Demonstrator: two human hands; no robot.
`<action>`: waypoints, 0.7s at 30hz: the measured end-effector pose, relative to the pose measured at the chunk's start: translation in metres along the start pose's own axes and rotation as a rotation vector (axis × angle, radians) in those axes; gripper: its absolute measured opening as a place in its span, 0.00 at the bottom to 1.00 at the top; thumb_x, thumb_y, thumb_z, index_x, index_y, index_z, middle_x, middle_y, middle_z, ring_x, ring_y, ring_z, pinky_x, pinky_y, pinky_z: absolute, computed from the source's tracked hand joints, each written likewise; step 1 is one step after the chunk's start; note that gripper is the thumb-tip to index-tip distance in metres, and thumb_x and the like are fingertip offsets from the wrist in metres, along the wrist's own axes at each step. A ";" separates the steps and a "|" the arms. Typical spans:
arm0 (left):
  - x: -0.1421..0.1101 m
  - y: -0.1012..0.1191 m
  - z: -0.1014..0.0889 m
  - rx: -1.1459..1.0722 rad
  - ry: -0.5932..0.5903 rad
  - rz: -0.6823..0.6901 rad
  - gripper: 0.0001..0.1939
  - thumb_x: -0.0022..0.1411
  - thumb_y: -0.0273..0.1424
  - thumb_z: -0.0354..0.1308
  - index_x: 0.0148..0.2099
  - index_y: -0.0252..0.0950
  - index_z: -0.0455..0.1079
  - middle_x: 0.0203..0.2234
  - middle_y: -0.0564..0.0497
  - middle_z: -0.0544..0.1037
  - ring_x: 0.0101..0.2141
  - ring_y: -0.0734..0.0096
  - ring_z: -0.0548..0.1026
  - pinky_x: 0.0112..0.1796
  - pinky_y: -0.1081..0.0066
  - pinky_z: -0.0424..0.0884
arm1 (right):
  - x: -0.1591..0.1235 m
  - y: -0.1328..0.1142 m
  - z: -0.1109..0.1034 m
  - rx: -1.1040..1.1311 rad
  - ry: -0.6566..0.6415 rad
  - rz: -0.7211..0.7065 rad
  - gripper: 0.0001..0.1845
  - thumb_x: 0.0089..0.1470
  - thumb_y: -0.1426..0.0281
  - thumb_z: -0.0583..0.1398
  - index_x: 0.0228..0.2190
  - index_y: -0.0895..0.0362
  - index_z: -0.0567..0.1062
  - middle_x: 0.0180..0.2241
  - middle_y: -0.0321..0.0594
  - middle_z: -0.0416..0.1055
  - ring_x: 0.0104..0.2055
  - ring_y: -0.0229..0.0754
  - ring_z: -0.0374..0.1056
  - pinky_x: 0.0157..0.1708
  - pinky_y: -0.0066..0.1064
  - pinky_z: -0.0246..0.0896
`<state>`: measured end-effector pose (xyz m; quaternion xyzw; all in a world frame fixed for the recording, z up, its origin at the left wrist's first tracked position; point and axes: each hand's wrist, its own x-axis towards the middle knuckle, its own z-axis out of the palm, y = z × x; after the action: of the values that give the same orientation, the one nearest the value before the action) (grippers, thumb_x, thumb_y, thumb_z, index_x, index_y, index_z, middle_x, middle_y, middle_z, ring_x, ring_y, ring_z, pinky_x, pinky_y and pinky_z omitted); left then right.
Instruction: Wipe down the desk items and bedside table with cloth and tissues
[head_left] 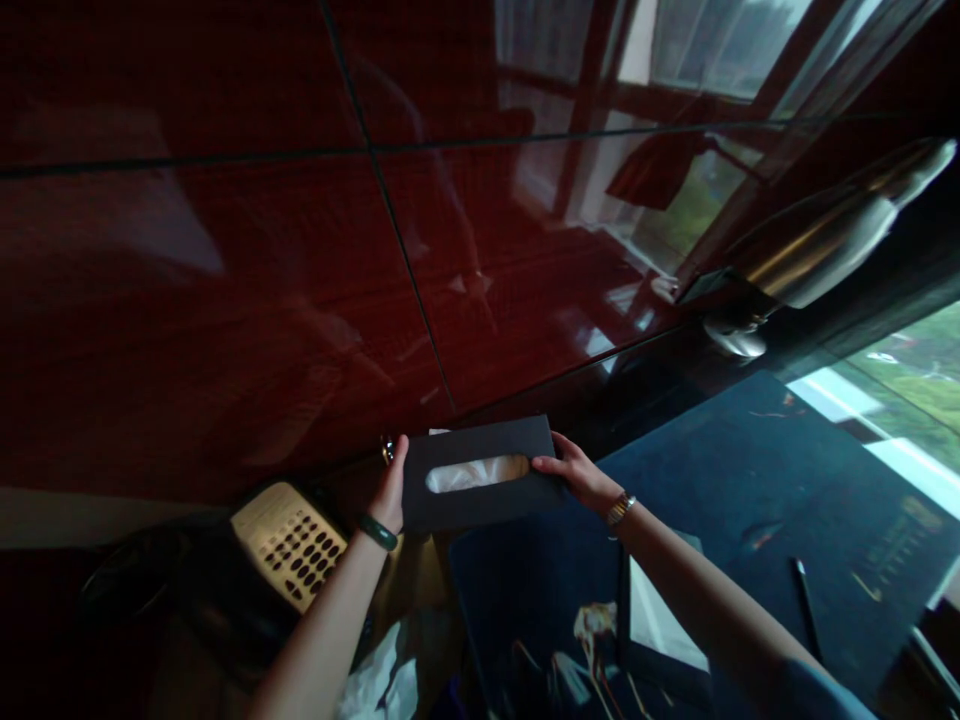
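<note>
I hold a dark tissue box [480,472] with a white tissue showing in its top slot, just in front of a glossy red wood wall. My left hand [391,490], with a green bangle at the wrist, grips the box's left end. My right hand [576,472], with a metal watch at the wrist, grips its right end, fingers over the top. The box is lifted slightly above the desk's far edge.
A beige desk phone [289,542] with dark keys sits at the left. A dark blue desk mat [750,470] covers the desk, with a notepad holder [660,625] and a pen [806,595] on it. A metal lamp [825,240] leans at the right by the window.
</note>
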<state>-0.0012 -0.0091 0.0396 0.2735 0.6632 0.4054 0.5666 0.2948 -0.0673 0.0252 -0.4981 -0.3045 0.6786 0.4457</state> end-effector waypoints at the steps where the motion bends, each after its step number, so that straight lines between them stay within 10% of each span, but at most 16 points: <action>1: -0.010 -0.004 -0.004 0.015 0.001 0.070 0.36 0.66 0.56 0.53 0.63 0.34 0.67 0.62 0.36 0.71 0.65 0.47 0.65 0.64 0.52 0.64 | -0.009 0.003 -0.006 -0.052 -0.024 -0.033 0.52 0.36 0.60 0.76 0.60 0.57 0.63 0.58 0.50 0.68 0.57 0.52 0.68 0.56 0.39 0.68; 10: -0.131 -0.064 -0.049 0.208 -0.206 0.172 0.44 0.59 0.56 0.61 0.69 0.42 0.54 0.69 0.43 0.60 0.68 0.53 0.58 0.67 0.57 0.57 | -0.088 0.054 -0.051 -0.651 -0.163 -0.325 0.56 0.50 0.64 0.70 0.69 0.53 0.45 0.71 0.56 0.46 0.71 0.57 0.51 0.71 0.53 0.46; 13: -0.126 -0.059 -0.045 0.179 -0.207 0.163 0.38 0.60 0.52 0.61 0.67 0.42 0.61 0.68 0.47 0.63 0.70 0.59 0.56 0.69 0.62 0.50 | -0.095 0.056 -0.045 -0.706 -0.117 -0.370 0.52 0.56 0.66 0.66 0.71 0.51 0.42 0.73 0.54 0.41 0.73 0.56 0.48 0.72 0.53 0.45; 21: -0.069 -0.007 -0.018 0.198 -0.328 0.151 0.29 0.44 0.45 0.70 0.44 0.31 0.78 0.46 0.37 0.82 0.48 0.53 0.78 0.52 0.60 0.70 | -0.087 0.066 -0.043 -0.781 -0.013 -0.503 0.52 0.55 0.72 0.62 0.71 0.45 0.41 0.73 0.47 0.42 0.74 0.55 0.43 0.73 0.55 0.38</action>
<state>-0.0033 -0.0735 0.0709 0.4390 0.5762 0.3294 0.6056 0.3249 -0.1756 -0.0097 -0.5349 -0.6514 0.3871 0.3738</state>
